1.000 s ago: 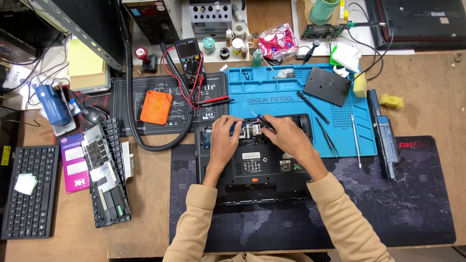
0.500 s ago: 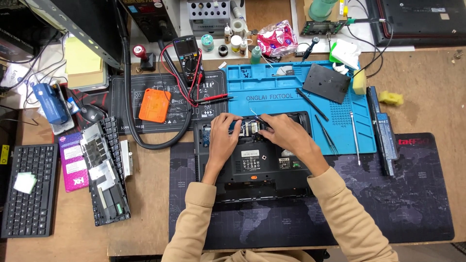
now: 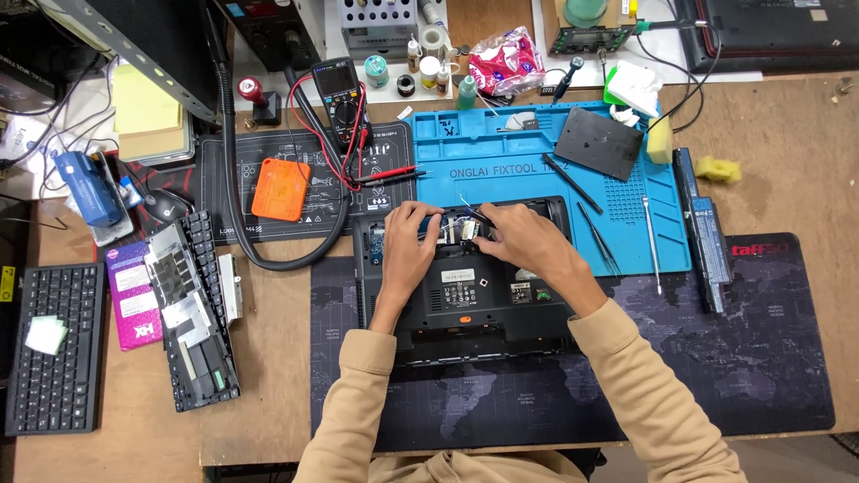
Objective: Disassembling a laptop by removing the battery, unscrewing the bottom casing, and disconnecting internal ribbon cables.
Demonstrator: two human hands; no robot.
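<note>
Black plastic and thin wires sit under both hands: the left hand [image 3: 407, 246] lies with fingers curled on the top edge of the opened laptop base [image 3: 465, 291], and the right hand [image 3: 523, 243] pinches what looks like a fine tool or cable end over the small white connector [image 3: 467, 229], though whether it truly grips it I cannot tell. The base lies flat, half on the blue repair mat [image 3: 537, 170] and half on the dark desk pad [image 3: 716, 358]. It likely handles stiff and fairly heavy, best held by its edges, while the connector and wires look fragile and want only a light fingertip pinch.
</note>
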